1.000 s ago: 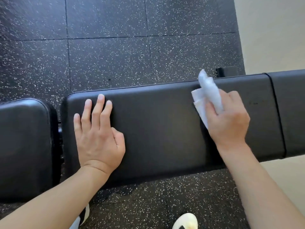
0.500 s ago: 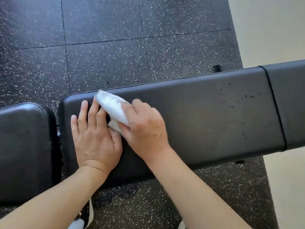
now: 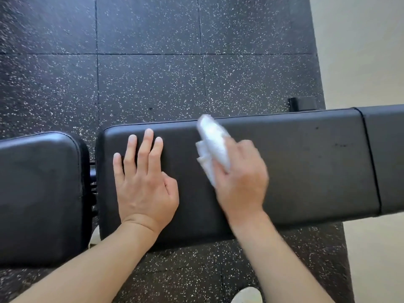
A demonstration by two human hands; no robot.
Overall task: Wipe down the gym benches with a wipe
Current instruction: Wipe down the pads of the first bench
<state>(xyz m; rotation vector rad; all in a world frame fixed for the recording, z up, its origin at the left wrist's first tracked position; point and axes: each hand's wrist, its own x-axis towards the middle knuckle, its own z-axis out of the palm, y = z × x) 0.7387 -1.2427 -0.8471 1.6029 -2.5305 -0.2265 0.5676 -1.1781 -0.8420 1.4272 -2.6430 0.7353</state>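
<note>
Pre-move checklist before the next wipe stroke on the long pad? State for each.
1. Wipe in grip: ok, the right hand is curled round it.
2. Wipe touching the long bench pad: cannot tell, the image is motion-blurred there.
3. Bracing: ok, the left hand lies flat on the pad's left end.
4. Stroke path to the right: ok, nothing lies on the pad up to the seam.
5. Pad clean: not ok, dark specks show on the right part.
6. Short pad on the left wiped: cannot tell.
</note>
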